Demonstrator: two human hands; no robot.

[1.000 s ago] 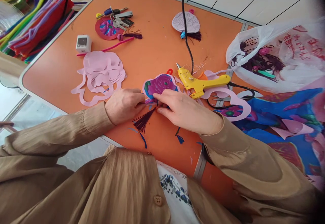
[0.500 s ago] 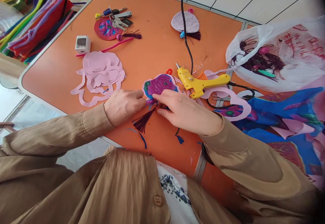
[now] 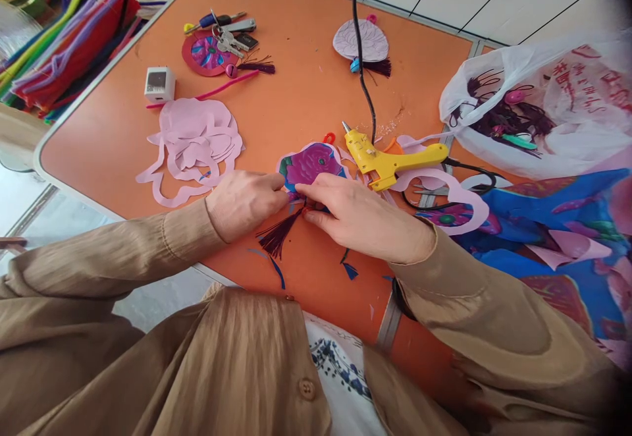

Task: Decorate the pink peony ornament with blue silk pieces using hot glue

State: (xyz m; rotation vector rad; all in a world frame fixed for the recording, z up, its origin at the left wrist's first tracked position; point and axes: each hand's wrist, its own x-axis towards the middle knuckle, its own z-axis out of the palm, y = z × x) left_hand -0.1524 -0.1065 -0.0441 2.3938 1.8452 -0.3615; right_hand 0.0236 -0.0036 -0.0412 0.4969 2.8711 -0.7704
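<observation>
A purple and blue flower cut-out (image 3: 311, 163) with a red loop at its top lies on the orange table (image 3: 306, 93). A dark purple tassel (image 3: 277, 235) hangs from its lower edge toward me. My left hand (image 3: 241, 202) and my right hand (image 3: 353, 215) meet at that lower edge, fingers pinched together where the tassel joins the cut-out. The joint itself is hidden under my fingertips.
A yellow glue gun (image 3: 390, 156) with a black cord lies just right of the cut-out. Pink paper offcuts (image 3: 195, 143), a white cube (image 3: 158, 83), keys (image 3: 227, 34), another ornament (image 3: 359, 44), pipe cleaners (image 3: 54, 47), a plastic bag (image 3: 538, 107) and printed paper (image 3: 553, 225) surround it.
Both hands stay at the cut-out's lower edge; my left fingers have crept slightly toward the right ones. Otherwise nothing has moved.
</observation>
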